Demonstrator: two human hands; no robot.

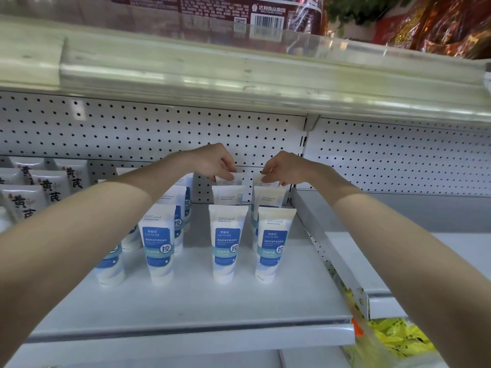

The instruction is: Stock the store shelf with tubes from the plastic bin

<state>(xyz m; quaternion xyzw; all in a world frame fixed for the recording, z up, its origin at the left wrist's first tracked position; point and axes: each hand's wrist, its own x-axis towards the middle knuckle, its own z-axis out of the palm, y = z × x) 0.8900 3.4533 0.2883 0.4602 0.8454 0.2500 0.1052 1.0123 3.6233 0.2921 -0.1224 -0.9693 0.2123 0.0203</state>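
Tubes (228,243) in white and blue stand cap-down in files running front to back on the white shelf (212,301). That is what I get from the head camera, the only feed I have. Both bare forearms reach in from 7 and 4 o'clock and meet just above the picture's centre. The left hand (212,162) has its fingers curled down, pinching the top seam of the back-left tube (225,182). The right hand (281,168), at 3 o'clock from the left and close beside it, pinches the top seam of the back-right tube (268,184) the same way. Both held tubes are upright at the rear of their files, each with two more tubes in front, just before the pegboard (132,128). More files of the same product stand at 9 o'clock from these, partly behind my view of the left forearm. Further toward 9 o'clock are pale tubes with black characters (47,187). An upper shelf (239,75) spans 12 o'clock, with a brown barcoded pack (265,19) on it. Yellow packets (393,338) show at 5 o'clock.
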